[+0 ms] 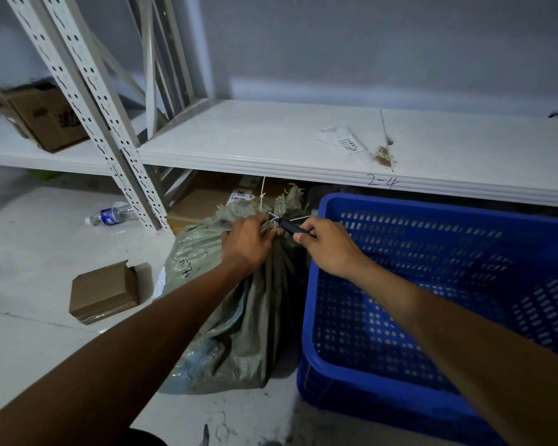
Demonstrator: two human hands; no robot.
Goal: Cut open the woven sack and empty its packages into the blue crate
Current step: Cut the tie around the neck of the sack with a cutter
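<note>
A grey-green woven sack (pixel 239 320) stands on the floor, its neck gathered and tied with pale string (pixel 262 194). My left hand (pixel 247 243) is shut around the bunched neck just below the tie. My right hand (pixel 324 241) holds a small dark cutter (pixel 289 225), with its tip against the string at the neck. The blue crate (pixel 432 284), a perforated plastic one, stands on the floor right of the sack and touches it; nothing shows inside it. The sack's contents are hidden.
A white metal shelf (pixel 303 146) runs across just above the sack, with a small plastic bag (pixel 343 141) and debris on it. A small cardboard box (pixel 105 291) and a water bottle (pixel 112 215) lie on the floor at left. More cartons sit under and on the shelving.
</note>
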